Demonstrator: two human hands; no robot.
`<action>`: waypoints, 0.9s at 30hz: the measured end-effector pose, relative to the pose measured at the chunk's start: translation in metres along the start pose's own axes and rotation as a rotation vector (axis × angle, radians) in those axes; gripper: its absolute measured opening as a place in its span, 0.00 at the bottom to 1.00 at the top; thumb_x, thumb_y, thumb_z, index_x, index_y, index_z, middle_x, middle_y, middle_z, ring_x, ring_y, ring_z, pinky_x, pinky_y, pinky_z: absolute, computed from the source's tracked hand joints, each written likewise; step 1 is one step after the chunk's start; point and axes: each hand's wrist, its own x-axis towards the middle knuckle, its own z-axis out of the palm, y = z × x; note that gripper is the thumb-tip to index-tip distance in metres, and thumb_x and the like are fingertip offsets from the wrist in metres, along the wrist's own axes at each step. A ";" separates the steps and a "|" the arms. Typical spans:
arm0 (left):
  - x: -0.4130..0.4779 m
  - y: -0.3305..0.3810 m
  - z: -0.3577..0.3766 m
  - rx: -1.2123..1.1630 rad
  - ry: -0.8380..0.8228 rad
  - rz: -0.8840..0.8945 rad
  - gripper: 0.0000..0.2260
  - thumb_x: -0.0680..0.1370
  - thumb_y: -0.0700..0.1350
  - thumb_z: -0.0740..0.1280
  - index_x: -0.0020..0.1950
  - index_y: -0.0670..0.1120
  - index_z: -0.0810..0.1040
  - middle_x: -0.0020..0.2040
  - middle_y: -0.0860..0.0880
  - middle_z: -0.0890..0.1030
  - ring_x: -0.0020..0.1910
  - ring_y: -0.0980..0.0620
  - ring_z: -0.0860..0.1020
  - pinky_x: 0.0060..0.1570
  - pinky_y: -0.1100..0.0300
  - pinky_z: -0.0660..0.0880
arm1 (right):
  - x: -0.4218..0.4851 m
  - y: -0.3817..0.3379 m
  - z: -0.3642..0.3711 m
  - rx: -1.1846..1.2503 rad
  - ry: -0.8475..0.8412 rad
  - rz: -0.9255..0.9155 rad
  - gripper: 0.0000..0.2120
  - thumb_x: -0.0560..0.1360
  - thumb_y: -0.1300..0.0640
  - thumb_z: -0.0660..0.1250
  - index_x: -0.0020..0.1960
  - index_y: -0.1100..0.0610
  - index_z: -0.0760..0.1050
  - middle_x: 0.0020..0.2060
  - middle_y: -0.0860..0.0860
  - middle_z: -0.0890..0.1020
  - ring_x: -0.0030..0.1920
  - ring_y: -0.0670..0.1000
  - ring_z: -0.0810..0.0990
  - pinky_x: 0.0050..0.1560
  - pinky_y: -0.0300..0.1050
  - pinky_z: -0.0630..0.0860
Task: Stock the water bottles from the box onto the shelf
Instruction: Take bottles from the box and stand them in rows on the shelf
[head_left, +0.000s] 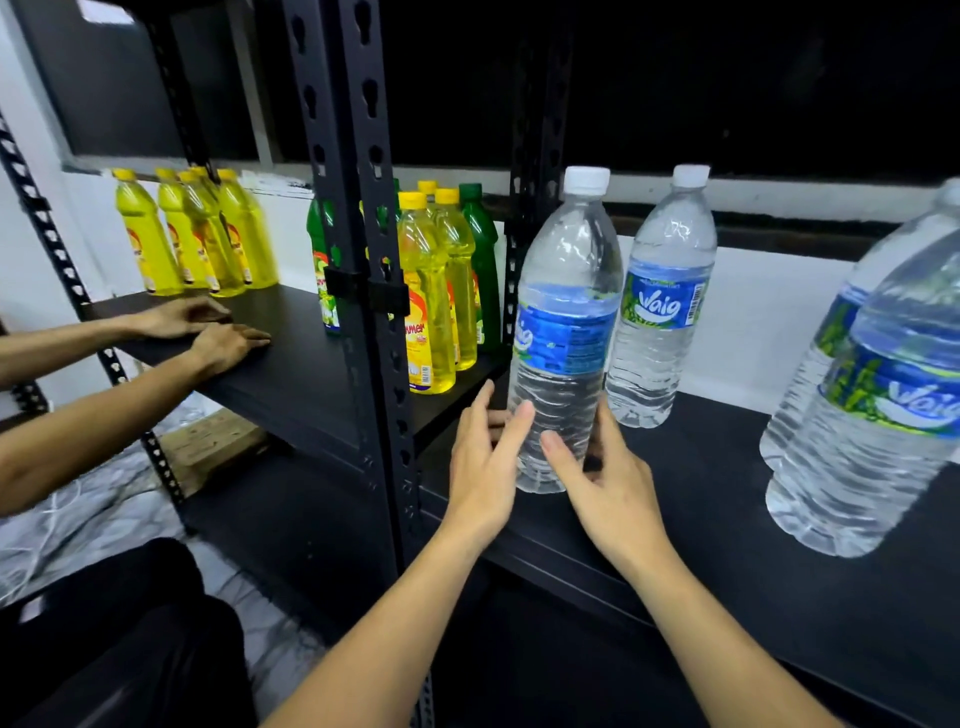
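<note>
A clear water bottle (563, 312) with a white cap and blue label stands upright on the black shelf (727, 519), near its left post. My left hand (480, 467) rests its fingers against the bottle's lower left side. My right hand (608, 483) wraps the lower right side, thumb in front and fingers behind. A second water bottle (660, 312) stands just behind and to the right. Two more water bottles (883, 405) stand close together at the right edge of view.
A black slotted upright post (363, 260) separates this shelf from the left shelf (291, 364), which carries yellow bottles (431, 301) and green bottles (483, 260). Another person's two hands (208, 332) lie flat there. A cardboard box (208, 441) sits on the floor below.
</note>
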 end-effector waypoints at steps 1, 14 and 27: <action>-0.001 0.001 0.001 0.018 -0.005 -0.006 0.29 0.76 0.70 0.62 0.74 0.61 0.70 0.58 0.58 0.77 0.58 0.70 0.74 0.60 0.65 0.68 | 0.000 0.001 0.000 0.017 0.021 0.010 0.36 0.73 0.33 0.68 0.77 0.40 0.61 0.61 0.37 0.81 0.61 0.39 0.80 0.65 0.46 0.77; 0.000 -0.001 0.004 0.059 -0.121 -0.066 0.17 0.79 0.67 0.60 0.58 0.58 0.74 0.57 0.56 0.82 0.58 0.55 0.80 0.64 0.50 0.75 | -0.004 0.006 -0.003 0.102 0.132 0.009 0.26 0.83 0.39 0.57 0.79 0.42 0.60 0.72 0.42 0.74 0.72 0.46 0.73 0.74 0.55 0.68; -0.001 0.003 0.000 0.131 -0.226 -0.063 0.31 0.66 0.77 0.68 0.61 0.59 0.80 0.57 0.54 0.83 0.57 0.52 0.82 0.63 0.45 0.78 | -0.011 -0.004 -0.025 -0.039 0.032 0.037 0.29 0.76 0.38 0.70 0.74 0.40 0.66 0.57 0.38 0.84 0.58 0.41 0.81 0.61 0.41 0.76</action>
